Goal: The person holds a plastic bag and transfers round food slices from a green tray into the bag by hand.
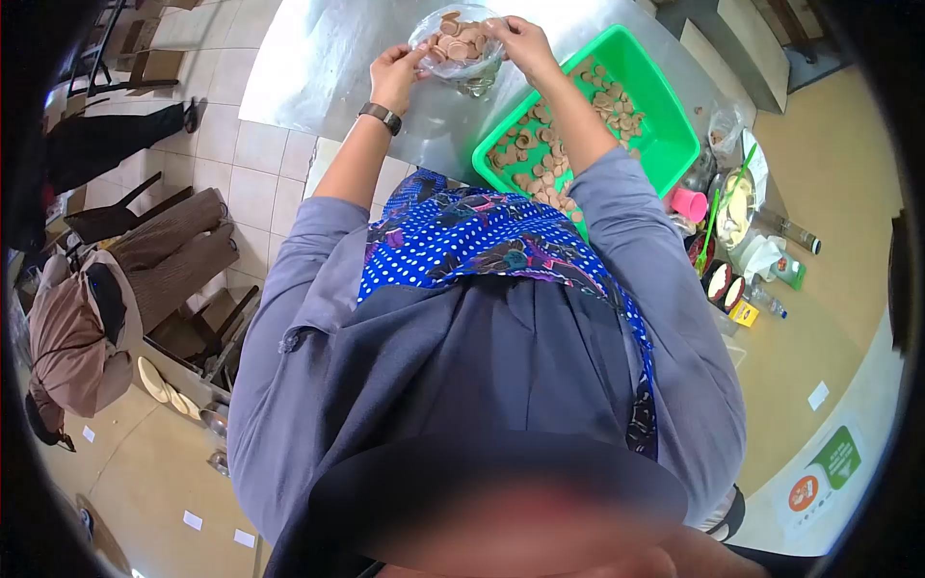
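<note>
Pale floor tiles spread toward 10 o'clock, where another person's dark trouser leg shows near some chairs, and a pinkish bag sits at 9. Ahead of us at 12 stretches a shiny metal table.

Over that table, at 12 o'clock, we have a clear plastic bag, its mouth facing up and round brown pieces heaped inside. Our left hand, between 11 and 12, grasps the bag's near-left edge between thumb and fingers; a dark watch circles that wrist. Our right hand, between 12 and 1, has its fingertips closed on the rim at the opposite side. Whether the bag's base rests on the metal, we cannot tell.

At 1 o'clock, just beside the bag, we see a green basin with more of the same pieces scattered across its bottom; our right forearm crosses above it. Farther round, between 2 and 3, a pink cup, a green-handled utensil and a yellow box crowd together. Our blue dotted apron fills the space between our arms.
</note>
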Motion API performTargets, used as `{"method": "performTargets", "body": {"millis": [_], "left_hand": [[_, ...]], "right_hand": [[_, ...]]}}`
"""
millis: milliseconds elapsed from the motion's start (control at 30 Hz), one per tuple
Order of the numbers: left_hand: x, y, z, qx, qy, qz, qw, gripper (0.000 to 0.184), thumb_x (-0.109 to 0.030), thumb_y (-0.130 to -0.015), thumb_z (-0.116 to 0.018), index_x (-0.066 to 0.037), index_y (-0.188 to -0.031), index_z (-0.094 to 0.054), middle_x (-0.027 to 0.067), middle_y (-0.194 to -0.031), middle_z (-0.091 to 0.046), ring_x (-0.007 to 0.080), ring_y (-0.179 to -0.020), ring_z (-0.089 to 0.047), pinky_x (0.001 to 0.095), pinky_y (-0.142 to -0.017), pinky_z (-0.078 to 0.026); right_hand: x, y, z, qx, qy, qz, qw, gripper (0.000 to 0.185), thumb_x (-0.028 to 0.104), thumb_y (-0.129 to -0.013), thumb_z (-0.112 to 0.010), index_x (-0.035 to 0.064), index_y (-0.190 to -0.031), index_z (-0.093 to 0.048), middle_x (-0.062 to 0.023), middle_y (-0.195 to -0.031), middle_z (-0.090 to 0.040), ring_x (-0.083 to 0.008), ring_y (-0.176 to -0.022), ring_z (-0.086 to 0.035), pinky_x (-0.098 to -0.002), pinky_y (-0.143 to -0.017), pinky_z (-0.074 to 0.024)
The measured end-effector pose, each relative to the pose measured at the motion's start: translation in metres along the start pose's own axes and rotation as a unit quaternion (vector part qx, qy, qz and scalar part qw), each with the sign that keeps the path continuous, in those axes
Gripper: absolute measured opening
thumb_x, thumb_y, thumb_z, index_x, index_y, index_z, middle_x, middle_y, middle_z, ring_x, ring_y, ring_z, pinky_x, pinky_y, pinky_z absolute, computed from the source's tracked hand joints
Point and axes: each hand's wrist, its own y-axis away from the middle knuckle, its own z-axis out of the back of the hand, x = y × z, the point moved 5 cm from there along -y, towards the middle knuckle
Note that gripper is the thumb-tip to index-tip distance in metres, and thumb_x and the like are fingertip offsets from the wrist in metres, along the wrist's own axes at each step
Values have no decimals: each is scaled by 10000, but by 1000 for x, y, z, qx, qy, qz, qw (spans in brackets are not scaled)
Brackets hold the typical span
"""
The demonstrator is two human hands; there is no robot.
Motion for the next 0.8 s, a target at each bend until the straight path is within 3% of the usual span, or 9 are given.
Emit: {"method": "performTargets", "body": {"millis": [67,167,300,333,367,433,500,667,800], "left_hand": [[-12,-2,-1,7,129,-37,991,206,-79,-805,-685,4,-950,-564,72,-855,-600,160,-723,-607,303,-641,-536],[-44,4,-6,41,174,-97,979,165,-56,-806,-677,-2,-913,-564,76,-851,-604,164,-718,-612,305,-630,-532],[-51,23,-12,73,136,-90,984,175,-13,-810,-647,-35,-951,-546,66,-897,-604,171,-783,-606,338,-700,-517],[-47,24,-12,76,134,-85,984,175,-13,-810,-647,-35,-951,-546,66,-897,-604,171,-783,-606,338,-700,-517],[-44,25,-11,82,133,-84,984,190,-8,-816,-635,-36,-983,-551,67,-926,-602,169,-808,-603,335,-711,-514],[-38,27,-9,91,130,-78,984,208,-3,-822,-624,-38,-1015,-556,68,-955,-600,168,-834,-601,333,-723,-511],[-34,30,-4,95,125,-87,984,260,-1,-835,-602,-36,-1088,-554,64,-1007,-588,162,-888,-587,327,-758,-501],[-22,28,9,111,121,-89,982,384,3,-846,-579,-34,-1215,-483,43,-1000,-546,159,-961,-558,338,-812,-499],[-22,40,12,94,109,-97,985,439,-5,-843,-584,-28,-1257,-437,57,-1010,-533,171,-983,-550,366,-853,-501]], "right_hand": [[16,-2,1,4,-135,43,990,249,260,-826,-677,47,-955,-676,5,-792,-621,-92,-720,-554,-238,-650,-453],[36,-14,13,27,-168,90,981,204,215,-845,-654,35,-939,-669,13,-785,-609,-87,-723,-548,-231,-653,-452],[54,12,39,-4,-51,194,980,231,216,-824,-661,44,-976,-642,-6,-741,-582,-88,-661,-508,-228,-587,-425],[65,33,47,-8,-48,104,993,244,208,-813,-670,50,-997,-640,4,-715,-555,-85,-646,-508,-223,-561,-430],[60,39,53,-12,-49,99,994,244,208,-813,-670,50,-997,-640,4,-715,-555,-85,-646,-508,-223,-561,-430],[56,52,70,-15,-101,178,979,266,208,-806,-675,66,-1027,-639,15,-700,-534,-84,-638,-507,-220,-548,-439],[40,69,93,-19,-99,166,981,266,201,-801,-680,58,-1022,-645,9,-750,-576,-95,-674,-540,-232,-566,-458],[-50,124,118,-27,51,39,998,176,186,-828,-656,32,-913,-664,-29,-833,-652,-123,-760,-604,-276,-695,-488],[-104,155,87,15,161,65,985,197,167,-810,-653,48,-967,-658,-82,-961,-653,-188,-843,-637,-326,-732,-503]]}}
